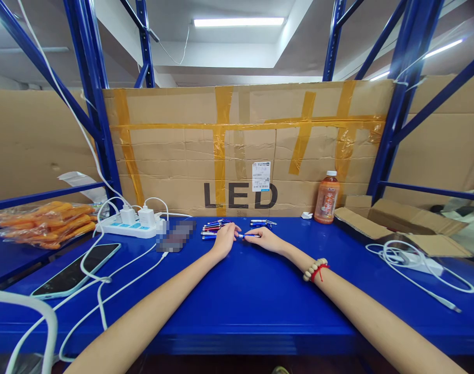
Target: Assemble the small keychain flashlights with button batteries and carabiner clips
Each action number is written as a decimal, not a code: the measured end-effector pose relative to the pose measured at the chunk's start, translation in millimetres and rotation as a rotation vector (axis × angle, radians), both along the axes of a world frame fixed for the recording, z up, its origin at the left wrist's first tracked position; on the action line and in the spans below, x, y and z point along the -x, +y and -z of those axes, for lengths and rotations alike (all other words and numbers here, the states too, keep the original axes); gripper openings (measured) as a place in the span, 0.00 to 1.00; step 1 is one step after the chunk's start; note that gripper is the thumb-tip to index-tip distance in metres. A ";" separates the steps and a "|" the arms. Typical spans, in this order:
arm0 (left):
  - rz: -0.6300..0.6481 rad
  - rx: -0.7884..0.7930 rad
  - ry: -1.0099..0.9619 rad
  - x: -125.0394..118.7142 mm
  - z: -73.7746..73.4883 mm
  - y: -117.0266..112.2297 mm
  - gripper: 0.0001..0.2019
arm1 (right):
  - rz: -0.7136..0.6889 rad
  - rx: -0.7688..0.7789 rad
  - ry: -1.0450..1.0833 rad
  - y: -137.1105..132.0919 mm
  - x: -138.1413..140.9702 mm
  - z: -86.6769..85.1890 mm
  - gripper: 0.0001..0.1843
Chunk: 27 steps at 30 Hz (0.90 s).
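Note:
A slim blue pen [249, 236] with silvery parts lies level between my two hands, just above the blue tabletop. My right hand [268, 240] pinches it near its right end. At the other end, the curled fingertips of my left hand [224, 243] close on its tip, partly hidden by the fingers. Several blue and red pens [214, 226] lie in a small group behind and beside my left hand, which covers some of them. Behind my right hand sits another little group of blue pens [262, 223] with silvery clips.
A phone [77, 270], white cables and a power strip [123, 227] occupy the left. An orange drink bottle [327, 198] stands at the back right, beside an open carton [400, 221] and a coiled white cable [416, 265]. A cardboard wall [174, 156] closes the back.

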<state>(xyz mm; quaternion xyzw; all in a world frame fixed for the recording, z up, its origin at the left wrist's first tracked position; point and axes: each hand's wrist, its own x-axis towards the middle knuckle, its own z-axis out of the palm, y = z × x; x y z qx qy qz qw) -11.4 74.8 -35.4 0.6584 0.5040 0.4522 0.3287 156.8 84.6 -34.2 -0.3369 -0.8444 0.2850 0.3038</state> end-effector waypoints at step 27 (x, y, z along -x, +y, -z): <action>0.008 -0.056 0.023 -0.4 -2.8 -4.6 0.12 | 0.049 -0.078 -0.049 1.7 0.7 0.7 0.27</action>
